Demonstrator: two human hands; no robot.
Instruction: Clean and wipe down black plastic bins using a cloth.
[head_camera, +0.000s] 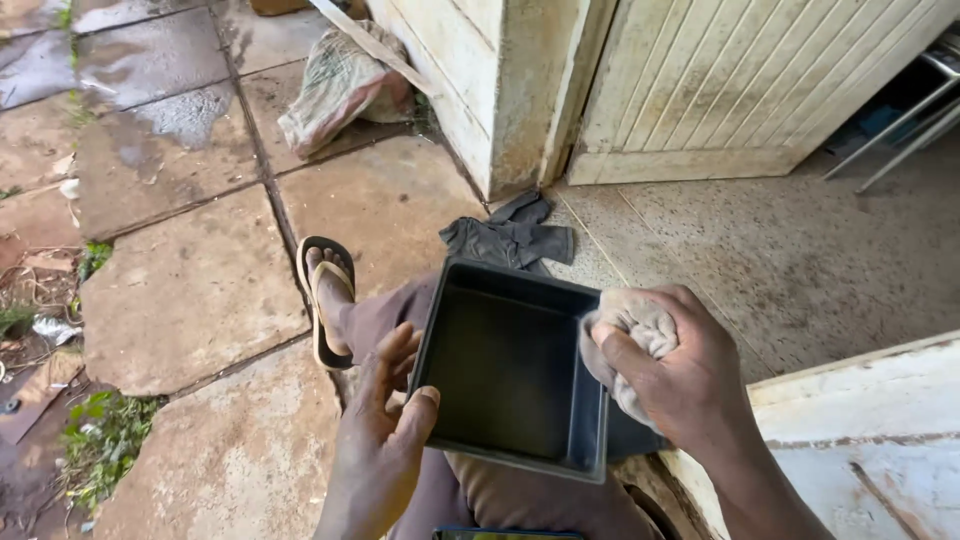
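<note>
**Wiping the inside wall of the dark tray**

I sit with the dark square tray (505, 370) resting on my lap, its open side tilted up toward me. My left hand (385, 440) steadies it: the thumb is hooked over the near left rim and the fingers are spread, half open, against the outer wall. My right hand (680, 380) is closed in a loose fist round a crumpled grey-white rag (632, 335), which I press onto the tray's right rim and inner wall. Some of the cloth hangs down inside, along that wall.

As I judge it, I am in the middle of the wiping, working on the right side; the floor of the tray and the far wall look dull and evenly dark, and I cannot tell whether they are clean yet. The next stroke calls for a firm hold from my left hand so the tray does not twist, and for the rag to be kept bunched so it reaches into the corners.

My foot in a sandal (328, 300) rests on the stone paving (190, 290) beyond the tray, and a dark cloth (512, 238) lies crumpled on the ground by the pale wooden doorpost (520, 90).
</note>
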